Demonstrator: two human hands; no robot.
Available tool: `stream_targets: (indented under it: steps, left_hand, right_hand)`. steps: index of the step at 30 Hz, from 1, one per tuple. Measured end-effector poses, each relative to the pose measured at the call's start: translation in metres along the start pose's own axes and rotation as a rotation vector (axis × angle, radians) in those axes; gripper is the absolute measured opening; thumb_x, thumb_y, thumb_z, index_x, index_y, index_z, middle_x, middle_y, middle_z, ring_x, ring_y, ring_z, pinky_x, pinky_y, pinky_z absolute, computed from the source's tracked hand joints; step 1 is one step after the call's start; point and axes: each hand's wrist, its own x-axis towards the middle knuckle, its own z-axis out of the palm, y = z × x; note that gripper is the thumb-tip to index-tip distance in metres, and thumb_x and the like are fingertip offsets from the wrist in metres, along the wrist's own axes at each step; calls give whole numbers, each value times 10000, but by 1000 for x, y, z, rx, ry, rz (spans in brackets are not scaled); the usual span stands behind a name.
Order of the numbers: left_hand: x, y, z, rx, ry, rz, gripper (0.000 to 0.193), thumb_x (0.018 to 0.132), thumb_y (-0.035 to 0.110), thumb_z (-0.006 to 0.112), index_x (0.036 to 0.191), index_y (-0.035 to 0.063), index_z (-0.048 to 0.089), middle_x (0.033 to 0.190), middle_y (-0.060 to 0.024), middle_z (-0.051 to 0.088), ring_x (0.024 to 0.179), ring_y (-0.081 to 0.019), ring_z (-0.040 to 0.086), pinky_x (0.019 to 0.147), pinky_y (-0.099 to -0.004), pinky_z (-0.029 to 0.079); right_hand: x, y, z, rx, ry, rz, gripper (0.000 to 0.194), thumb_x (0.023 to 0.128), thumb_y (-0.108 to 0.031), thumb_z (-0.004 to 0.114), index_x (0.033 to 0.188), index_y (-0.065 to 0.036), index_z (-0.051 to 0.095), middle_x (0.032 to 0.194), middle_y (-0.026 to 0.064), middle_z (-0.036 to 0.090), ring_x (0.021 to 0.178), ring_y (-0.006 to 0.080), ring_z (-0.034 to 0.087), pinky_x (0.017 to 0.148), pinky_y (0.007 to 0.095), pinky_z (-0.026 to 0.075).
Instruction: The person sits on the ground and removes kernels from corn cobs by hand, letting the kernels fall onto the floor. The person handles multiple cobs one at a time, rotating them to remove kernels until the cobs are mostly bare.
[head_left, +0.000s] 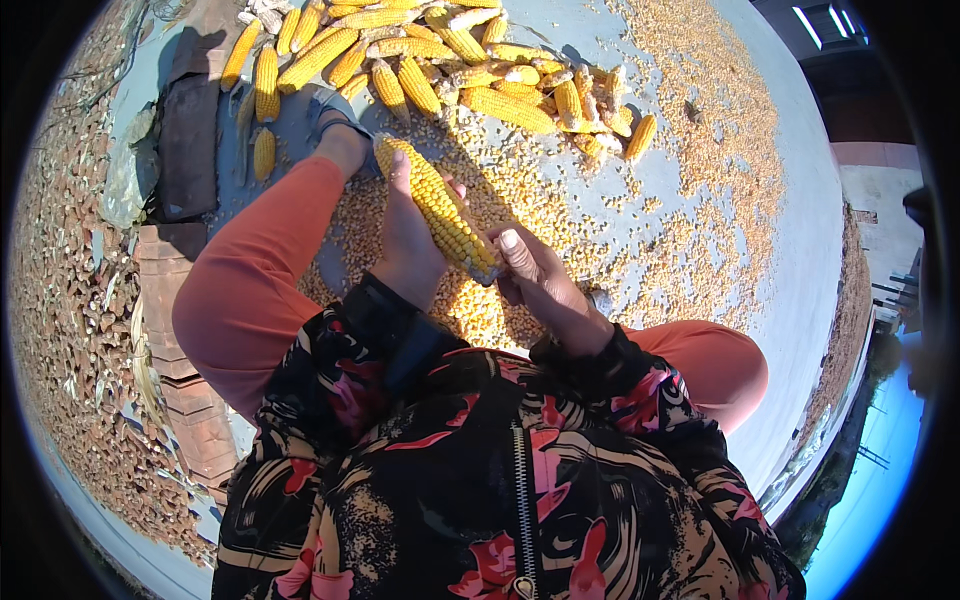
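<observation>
In the head view, a yellow ear of corn (437, 201) slants between my hands over the ground. My left hand (411, 232) grips its upper and middle part, thumb along the kernels and fingertips showing on the far side. My right hand (534, 271) closes on the lower end, its thumb beside the tip of the ear; the fingers beneath are partly hidden. Loose corn kernels (480, 307) lie under and around the hands. Beyond them, a pile of corn ears (510, 109) rests on the ground, some with dry husk bits.
My bent legs flank the kernels, with a sandalled foot (341, 124) near the pile. Curved clay tiles (174, 292) form a row at left, beside a broad spread of reddish-brown pieces, apparently cobs (82, 322). More kernels (720, 112) cover the concrete at upper right.
</observation>
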Motion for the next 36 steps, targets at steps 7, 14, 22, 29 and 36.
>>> stream_targets:
  steps: [7,14,22,29,36]
  left_hand:
    - [6,-4,-7,-50,27,51,614,843,653,479,984,55,492,822,-56,526,782,-186,533,686,-330,467]
    - [8,-7,-1,3,114,84,588,856,611,495,1028,49,469,832,-73,531,769,-201,552,669,-321,473]
    - [-5,-9,-1,94,4,88,509,910,507,495,1110,41,464,841,-89,548,746,-201,571,685,-319,482]
    - [-10,-11,0,45,-51,86,570,885,515,541,1171,30,448,850,-91,541,764,-203,569,726,-323,491]
    - [-17,-10,6,33,-140,117,588,872,520,561,1178,32,441,880,-102,534,793,-205,567,734,-330,493]
  right_hand:
    - [10,15,12,-66,163,-97,293,987,-307,418,989,-34,522,656,17,477,598,109,463,569,273,403]
    - [11,8,3,-331,46,-138,386,962,-392,460,895,-17,524,669,105,524,626,188,535,595,320,432]
    - [6,17,8,-322,125,-107,409,958,-408,452,897,-11,529,734,121,570,676,209,567,625,349,444]
    - [-5,-6,14,-238,-50,-50,423,966,-431,428,933,-24,539,739,44,509,687,135,483,647,295,417]
    - [-9,-7,12,-6,18,99,480,960,-463,435,1042,-2,544,759,16,527,686,96,475,614,257,410]
